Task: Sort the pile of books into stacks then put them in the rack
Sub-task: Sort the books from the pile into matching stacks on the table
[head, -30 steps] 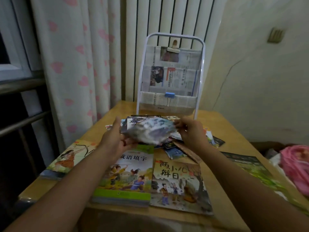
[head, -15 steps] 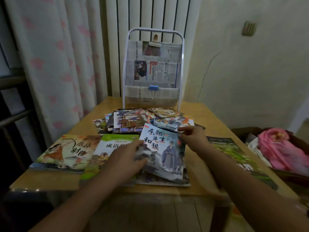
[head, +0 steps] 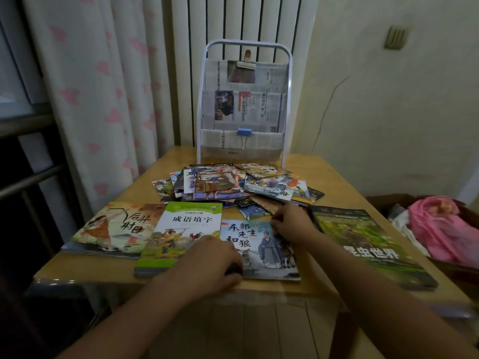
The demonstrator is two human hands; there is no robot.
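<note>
while rack [head: 244, 104] holds newspapers [head: 246, 110], book pile [head: 233, 183] lies before it.

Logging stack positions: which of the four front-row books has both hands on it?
The blue-robed-figure book, third from the left: left hand on its near-left corner, right hand at its far-right corner.

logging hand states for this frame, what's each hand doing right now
Left hand: fingers curled over the near left corner of the wolf storybook; true grip cannot be told.
Right hand: fingers curled at that book's far right corner; grip cannot be told.
</note>
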